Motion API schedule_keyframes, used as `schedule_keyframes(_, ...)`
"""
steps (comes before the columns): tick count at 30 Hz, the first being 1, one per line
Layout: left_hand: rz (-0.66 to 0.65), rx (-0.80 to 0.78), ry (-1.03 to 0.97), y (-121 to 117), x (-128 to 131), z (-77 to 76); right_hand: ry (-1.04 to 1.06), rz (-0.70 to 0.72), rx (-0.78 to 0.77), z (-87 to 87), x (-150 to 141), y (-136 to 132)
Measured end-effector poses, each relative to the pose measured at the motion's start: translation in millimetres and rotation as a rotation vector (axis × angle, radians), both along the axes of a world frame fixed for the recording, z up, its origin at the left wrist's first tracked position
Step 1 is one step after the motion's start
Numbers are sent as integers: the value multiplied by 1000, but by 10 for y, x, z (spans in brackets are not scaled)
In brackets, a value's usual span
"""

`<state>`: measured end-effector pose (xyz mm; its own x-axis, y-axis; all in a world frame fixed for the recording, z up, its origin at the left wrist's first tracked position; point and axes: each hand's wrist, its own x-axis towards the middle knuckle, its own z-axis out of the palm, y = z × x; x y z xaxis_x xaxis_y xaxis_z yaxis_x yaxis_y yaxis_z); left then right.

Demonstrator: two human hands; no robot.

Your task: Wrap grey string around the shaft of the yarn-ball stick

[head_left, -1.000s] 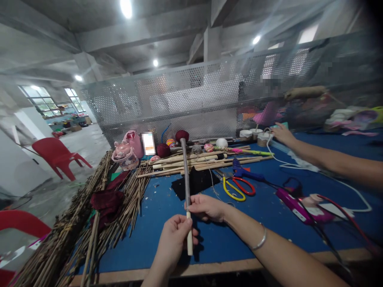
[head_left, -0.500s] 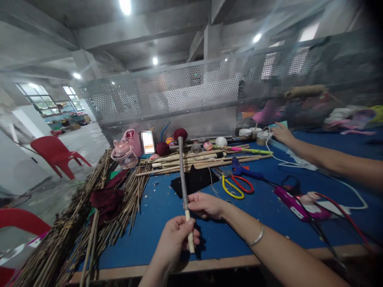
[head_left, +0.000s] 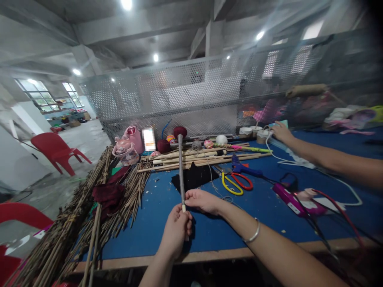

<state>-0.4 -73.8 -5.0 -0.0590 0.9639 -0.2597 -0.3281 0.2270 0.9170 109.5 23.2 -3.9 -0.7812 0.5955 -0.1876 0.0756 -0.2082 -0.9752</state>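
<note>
A thin stick [head_left: 181, 171], wrapped in grey with a bare pale lower end, points away from me above the blue table. A dark red ball [head_left: 180, 131] shows at its far end; whether the two are joined I cannot tell. My left hand [head_left: 176, 225] is closed round the bare lower end, covering most of it. Just above, my right hand [head_left: 203, 201], with a silver bangle at the wrist, pinches the stick where the grey wrapping ends. Beyond the hands a black cloth [head_left: 196, 178] lies flat. Scissors [head_left: 231, 184] with yellow and red handles rest to its right.
At right, another person's hand [head_left: 281, 132] touches a light-green item. A blue glue gun [head_left: 243, 167], a purple power strip [head_left: 295, 201] and cables lie nearby. Bundled twigs [head_left: 72, 215] line the left edge. Pale sticks [head_left: 194, 161] and a perforated metal screen [head_left: 179, 91] are behind.
My left hand has turned and closed further round the stick's lower end, hiding more of the pale wood. My right hand has shifted slightly left and still pinches the stick.
</note>
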Motion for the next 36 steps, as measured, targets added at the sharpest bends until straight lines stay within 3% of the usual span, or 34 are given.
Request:
schedule_keyframes(3,77,17,-30,17,39,-49,-43,-6,46,0,0,26)
schedule_keyframes(6,85,19,-20,25,19,-69,-136,-79,224,55,67,147)
schedule_keyframes(10,82,11,-61,20,-40,-71,-470,-182,648,277,262,323)
schedule_keyframes(12,88,3,-100,16,-54,-69,-641,-346,935,398,364,356)
schedule_keyframes(14,92,-4,-129,15,-51,-64,-648,-520,1161,469,413,342)
schedule_keyframes(15,94,-6,-135,16,-46,-60,-600,-560,1195,474,405,319)
schedule_keyframes(17,93,-6,-132,18,-34,-49,-461,-518,1060,415,318,254)
schedule_keyframes(21,94,-1,-114,15,-32,-28,-180,-278,467,141,-10,105)
schedule_keyframes(24,97,-10,-107,7,-52,-26,-105,-171,229,30,-167,45)
schedule_keyframes(29,93,-10,-106,3,-73,-26,-136,9,140,93,-121,82)
schedule_keyframes(36,138,-22,-173,-30,-20,51,-14,-93,158,22,-49,118)
